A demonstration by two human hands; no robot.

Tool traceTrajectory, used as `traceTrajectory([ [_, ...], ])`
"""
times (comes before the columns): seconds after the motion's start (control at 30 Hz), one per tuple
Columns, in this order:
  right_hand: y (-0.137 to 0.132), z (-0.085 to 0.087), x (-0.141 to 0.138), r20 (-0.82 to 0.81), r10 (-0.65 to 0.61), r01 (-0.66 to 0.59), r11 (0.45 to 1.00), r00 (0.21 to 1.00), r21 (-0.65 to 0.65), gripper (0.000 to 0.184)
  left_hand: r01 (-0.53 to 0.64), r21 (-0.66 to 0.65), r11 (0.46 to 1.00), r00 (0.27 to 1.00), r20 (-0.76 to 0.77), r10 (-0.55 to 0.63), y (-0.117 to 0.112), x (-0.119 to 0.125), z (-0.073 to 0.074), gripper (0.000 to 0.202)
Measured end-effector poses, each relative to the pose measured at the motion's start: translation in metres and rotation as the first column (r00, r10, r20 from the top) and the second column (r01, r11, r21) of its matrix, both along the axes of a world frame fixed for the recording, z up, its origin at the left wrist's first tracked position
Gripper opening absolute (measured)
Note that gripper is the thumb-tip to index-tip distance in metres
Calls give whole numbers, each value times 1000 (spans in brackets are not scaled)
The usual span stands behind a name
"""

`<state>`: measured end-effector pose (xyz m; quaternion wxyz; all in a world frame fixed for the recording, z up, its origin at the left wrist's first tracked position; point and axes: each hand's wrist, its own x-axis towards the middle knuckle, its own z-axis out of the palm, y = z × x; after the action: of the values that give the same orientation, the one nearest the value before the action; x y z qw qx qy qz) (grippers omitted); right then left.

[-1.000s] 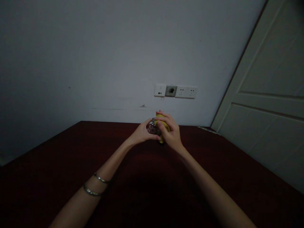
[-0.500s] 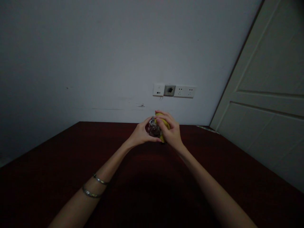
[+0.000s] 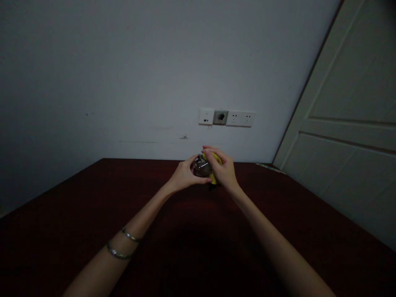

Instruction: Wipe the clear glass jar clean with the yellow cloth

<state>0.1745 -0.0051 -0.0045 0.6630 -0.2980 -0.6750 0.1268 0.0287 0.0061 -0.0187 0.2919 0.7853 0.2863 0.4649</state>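
Observation:
Above the far part of the dark red table, my left hand is curved around a clear, shiny, glass-like rounded vessel; its exact kind does not show. Its thumb runs under the near side and the fingers wrap the far side. My right hand grips a yellow cloth and presses it against the vessel's right side. Part of the cloth is hidden under the right fingers. The two hands almost meet around the vessel. Two metal bangles circle my left forearm.
The dark red table reaches back to a pale wall. Sockets and switches are set in the wall behind my hands. At the right stands a white panelled door. A thin strip lies at the table's back right edge.
The vessel has turned in my left hand and shows a smoother, glossier side. My right fingers and the yellow cloth have shifted slightly over it. Both arms stay nearly in place.

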Motion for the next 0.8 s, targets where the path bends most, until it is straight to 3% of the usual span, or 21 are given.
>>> traceTrajectory([
  [0.1, -5, 0, 3, 223, -37, 2, 988, 974, 154, 15, -87, 11, 996, 994, -65, 88, 2, -2, -2, 67],
  [0.2, -9, 2, 5, 360, -51, -23, 980, 931, 198, 16, -101, 26, 995, 992, -71, 103, 5, -2, -4, 60],
  [0.37, -6, 6, 4, 185, -128, 107, 987, 974, 120, 15, -76, 14, 997, 994, -84, 77, 4, -1, -3, 70],
  [0.6, -5, 10, 17, 468, 14, -94, 984, 884, 149, 17, -47, 36, 998, 994, -98, 50, 3, -3, -2, 64],
  [0.73, -6, 13, 19, 334, -111, 49, 981, 936, 188, 16, -31, 57, 998, 994, -106, 37, 1, -3, 0, 69],
  [0.8, -8, 15, 21, 326, -91, 32, 983, 941, 183, 16, -30, 59, 998, 993, -112, 36, 0, -2, 1, 68],
])
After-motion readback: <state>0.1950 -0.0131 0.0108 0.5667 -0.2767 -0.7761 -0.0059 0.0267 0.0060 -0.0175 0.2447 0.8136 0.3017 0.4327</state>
